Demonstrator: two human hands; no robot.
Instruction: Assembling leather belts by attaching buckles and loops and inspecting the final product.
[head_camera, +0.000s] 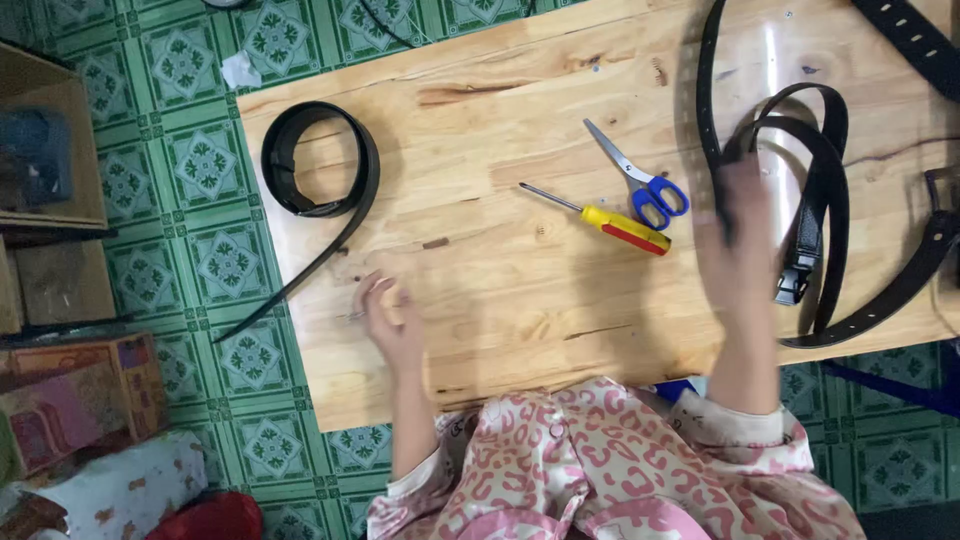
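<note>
Black belts (820, 190) lie piled on the wooden table (500, 270), directly under our right hand (740, 245); that hand is motion-blurred, fingers reaching onto a strap, so we cannot tell if it grips anything; our left hand (390, 315) rests on the wood, fingers loosely curled, apparently empty; between the hands: a yellow-and-red screwdriver (610, 222) and blue-handled scissors (640, 175); beyond the left hand, a coiled belt (320, 160) sits at the table corner, tail hanging off the edge.

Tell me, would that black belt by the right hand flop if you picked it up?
Probably floppy: the black belt lies in loose loops beside the right hand. Its buckle end would likely hang lowest. It seems unlikely to roll, since the strap lies flat on the wooden table.
</note>
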